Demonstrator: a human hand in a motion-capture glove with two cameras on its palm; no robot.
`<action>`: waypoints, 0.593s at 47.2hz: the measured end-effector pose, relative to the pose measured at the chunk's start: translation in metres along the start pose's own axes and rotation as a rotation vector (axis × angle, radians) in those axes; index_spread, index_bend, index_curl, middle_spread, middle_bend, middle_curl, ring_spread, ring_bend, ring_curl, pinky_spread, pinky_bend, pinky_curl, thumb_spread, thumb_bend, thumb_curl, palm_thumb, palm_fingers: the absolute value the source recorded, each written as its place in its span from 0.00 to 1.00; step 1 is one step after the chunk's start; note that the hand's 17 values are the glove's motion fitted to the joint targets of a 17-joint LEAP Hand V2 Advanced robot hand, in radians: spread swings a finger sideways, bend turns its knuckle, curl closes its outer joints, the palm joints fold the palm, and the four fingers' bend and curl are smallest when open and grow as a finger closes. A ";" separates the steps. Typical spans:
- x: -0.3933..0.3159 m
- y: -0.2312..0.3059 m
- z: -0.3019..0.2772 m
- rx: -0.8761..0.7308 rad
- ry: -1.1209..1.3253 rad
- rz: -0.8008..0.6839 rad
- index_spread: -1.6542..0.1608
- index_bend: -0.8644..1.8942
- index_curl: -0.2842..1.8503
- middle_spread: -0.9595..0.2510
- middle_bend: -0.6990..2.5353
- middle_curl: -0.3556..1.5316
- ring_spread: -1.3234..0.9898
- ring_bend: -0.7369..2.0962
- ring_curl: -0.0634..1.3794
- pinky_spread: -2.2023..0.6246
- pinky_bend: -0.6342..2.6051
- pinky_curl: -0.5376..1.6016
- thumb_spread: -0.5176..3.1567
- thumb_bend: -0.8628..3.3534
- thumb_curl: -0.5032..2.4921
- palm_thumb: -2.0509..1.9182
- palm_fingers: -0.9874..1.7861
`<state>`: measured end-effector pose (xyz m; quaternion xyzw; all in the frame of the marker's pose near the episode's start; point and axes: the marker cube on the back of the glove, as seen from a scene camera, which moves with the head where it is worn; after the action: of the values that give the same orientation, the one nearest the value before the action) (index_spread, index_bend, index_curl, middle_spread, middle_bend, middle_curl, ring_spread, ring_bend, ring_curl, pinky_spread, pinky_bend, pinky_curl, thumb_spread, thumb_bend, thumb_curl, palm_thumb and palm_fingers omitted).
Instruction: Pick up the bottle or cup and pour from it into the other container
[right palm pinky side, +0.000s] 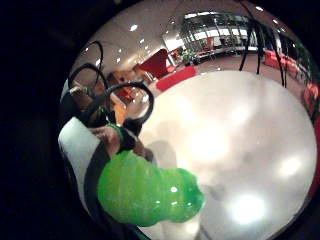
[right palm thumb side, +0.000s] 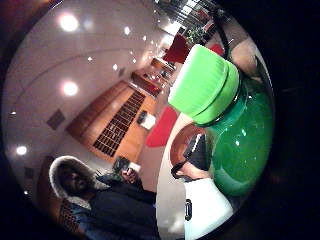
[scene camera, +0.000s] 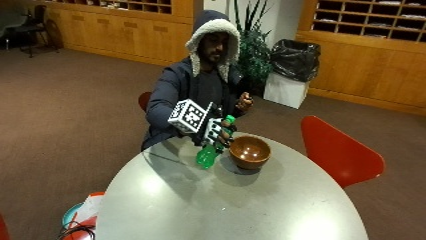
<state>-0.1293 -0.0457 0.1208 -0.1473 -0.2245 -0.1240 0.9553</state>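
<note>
In the outside view my gloved right hand (scene camera: 214, 131) grips a green plastic bottle (scene camera: 207, 156) round its middle. The bottle leans, its green cap (scene camera: 229, 119) uppermost and tipped toward the person, its base low over the grey round table (scene camera: 219, 205). A brown wooden bowl (scene camera: 250, 151) stands on the table just right of the bottle, apart from it. The thumb side palm view shows the cap (right palm thumb side: 202, 82) still on the bottle (right palm thumb side: 240, 145) and the bowl's rim (right palm thumb side: 179, 142) beside it. The bottle's ribbed base (right palm pinky side: 150, 192) hangs over the table (right palm pinky side: 240, 135) in the little finger side view.
The person's bare left hand (scene camera: 245, 102) is raised near the chest, holding nothing. A red chair (scene camera: 336, 150) stands at the table's right, another (scene camera: 144, 100) behind the person. A black-bagged bin (scene camera: 293, 62) and a plant (scene camera: 253, 55) stand at the back.
</note>
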 end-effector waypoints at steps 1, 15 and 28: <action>-0.008 -0.001 0.001 -0.028 0.044 -0.021 0.76 0.36 0.28 0.64 0.31 0.42 0.51 0.48 0.32 0.80 0.33 0.41 0.26 0.20 0.38 0.75 0.78; -0.074 -0.022 0.030 -0.355 0.638 -0.241 0.76 0.36 0.29 0.65 0.31 0.43 0.51 0.48 0.33 0.80 0.32 0.42 0.26 0.20 0.39 0.75 0.78; -0.101 -0.006 0.077 -0.577 1.036 -0.424 0.75 0.36 0.29 0.65 0.31 0.43 0.51 0.48 0.33 0.79 0.32 0.42 0.26 0.20 0.39 0.74 0.78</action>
<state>-0.2490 -0.0076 0.1409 -0.2721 0.2857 -0.4214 0.8165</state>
